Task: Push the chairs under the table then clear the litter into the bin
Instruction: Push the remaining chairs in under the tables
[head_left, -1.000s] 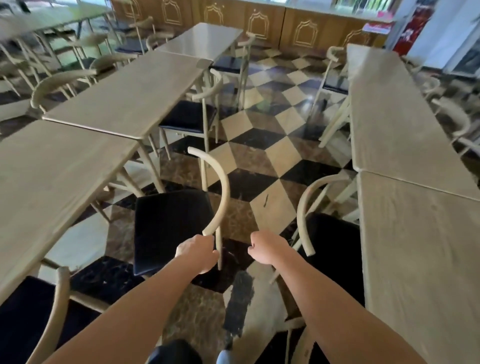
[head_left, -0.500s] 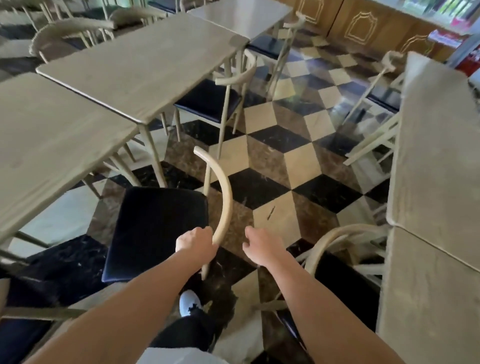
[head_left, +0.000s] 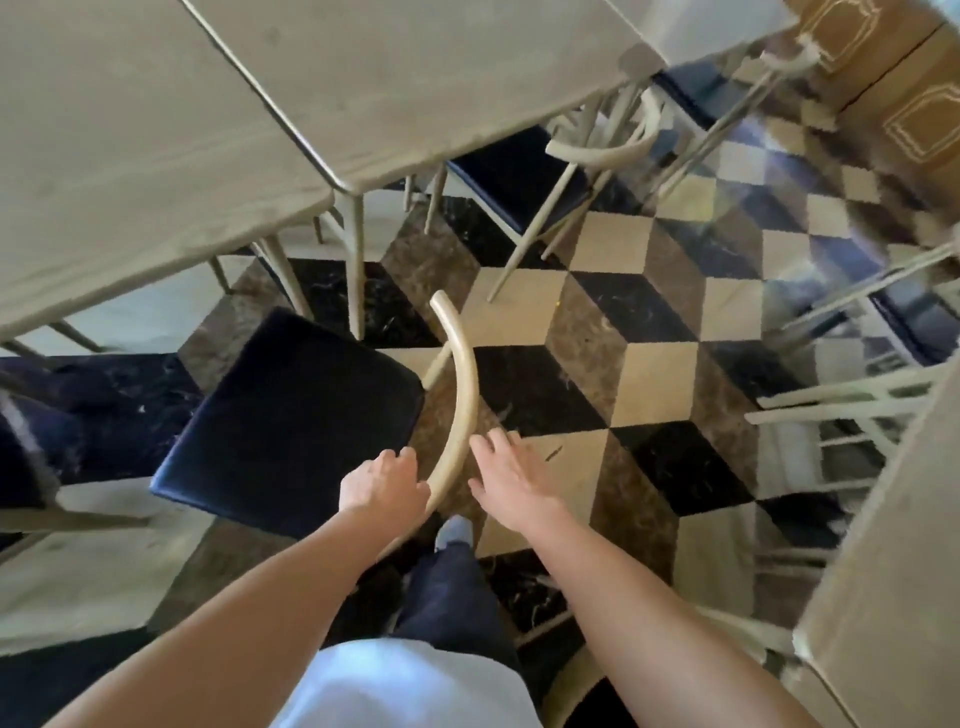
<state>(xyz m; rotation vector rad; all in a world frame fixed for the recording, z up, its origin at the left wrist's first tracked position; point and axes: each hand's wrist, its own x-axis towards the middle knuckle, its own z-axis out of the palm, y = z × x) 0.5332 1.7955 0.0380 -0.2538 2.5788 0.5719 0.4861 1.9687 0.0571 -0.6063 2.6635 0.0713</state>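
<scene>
A pale wooden chair with a black seat (head_left: 291, 415) and a curved backrest (head_left: 462, 395) stands in the aisle, its seat's far edge just under the near left table (head_left: 130, 171). My left hand (head_left: 382, 486) grips the backrest's near end. To the right of the backrest my right hand (head_left: 506, 475) hovers with fingers spread, just off the wood and holding nothing. No litter or bin shows.
A second table (head_left: 415, 78) continues the left row, with another black-seated chair (head_left: 524, 176) beside it. A right-hand table (head_left: 893, 597) has chairs (head_left: 852, 410) beside it. The aisle floor (head_left: 649, 374) is chequered tile. My leg and shoe (head_left: 454, 532) stand behind the chair.
The view has tipped downward and closer. The chair has slid towards the left table. My right hand has opened from a fist and come up beside the backrest.
</scene>
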